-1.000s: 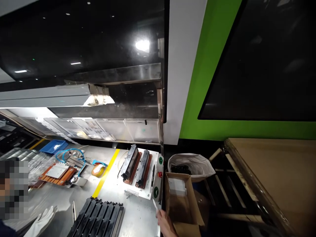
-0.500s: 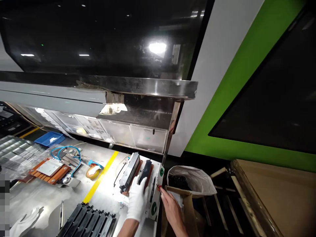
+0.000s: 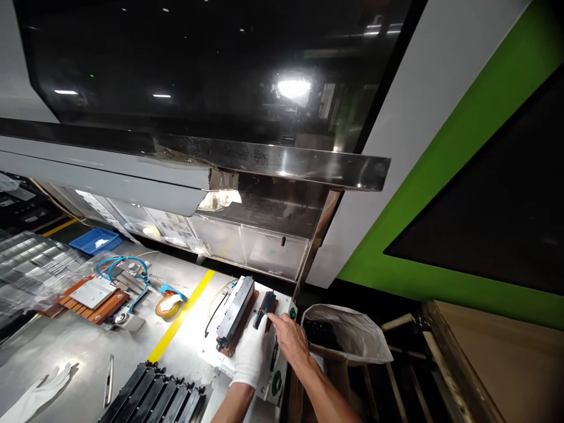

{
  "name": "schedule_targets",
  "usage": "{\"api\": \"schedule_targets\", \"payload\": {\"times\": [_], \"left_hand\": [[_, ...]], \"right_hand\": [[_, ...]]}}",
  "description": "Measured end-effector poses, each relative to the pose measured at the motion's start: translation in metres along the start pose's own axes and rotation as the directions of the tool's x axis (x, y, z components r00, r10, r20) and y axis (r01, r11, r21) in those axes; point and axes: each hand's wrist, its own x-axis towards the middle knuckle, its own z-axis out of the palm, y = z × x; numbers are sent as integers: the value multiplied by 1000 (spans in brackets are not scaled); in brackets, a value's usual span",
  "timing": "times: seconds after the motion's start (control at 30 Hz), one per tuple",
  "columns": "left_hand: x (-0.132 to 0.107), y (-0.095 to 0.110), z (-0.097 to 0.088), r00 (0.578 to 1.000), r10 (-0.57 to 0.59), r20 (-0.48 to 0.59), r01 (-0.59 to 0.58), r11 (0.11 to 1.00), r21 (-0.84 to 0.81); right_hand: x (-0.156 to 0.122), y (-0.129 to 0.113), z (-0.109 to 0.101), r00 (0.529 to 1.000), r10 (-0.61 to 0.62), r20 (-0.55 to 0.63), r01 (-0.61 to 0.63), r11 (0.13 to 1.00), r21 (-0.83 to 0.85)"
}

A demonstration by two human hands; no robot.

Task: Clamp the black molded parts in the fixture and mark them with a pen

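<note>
Hands (image 3: 291, 338) drawn together, at black bar (image 3: 267, 304); plate edge (image 3: 285, 304) near — bench (image 3: 86, 338) leftward

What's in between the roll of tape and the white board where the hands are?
In the head view, a yellow stripe on the metal table runs between the tape roll and the white board.

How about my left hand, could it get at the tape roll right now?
Probably yes, though not straight across: one long black part stands between your gloved left hand and the tape roll, so it would likely go around or over, once its fingers leave the other black part.
</note>
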Motion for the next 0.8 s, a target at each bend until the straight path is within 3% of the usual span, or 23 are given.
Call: {"api": "schedule_targets", "payload": {"times": [0.3,0.7,0.8], "left_hand": [[-5,17,-22,997,-60,51,52,990,134],[1,14,-18,999,-38,31,34,993,113],[-4,9,-16,999,35,-36,-33,997,63]], "right_hand": [[7,2,-4,1000,-13,-11,12,999,-37],[15,3,-2,999,11,-32,-12,1000,-27],[7,1,-2,997,40,-66,-41,999,-20]]}}
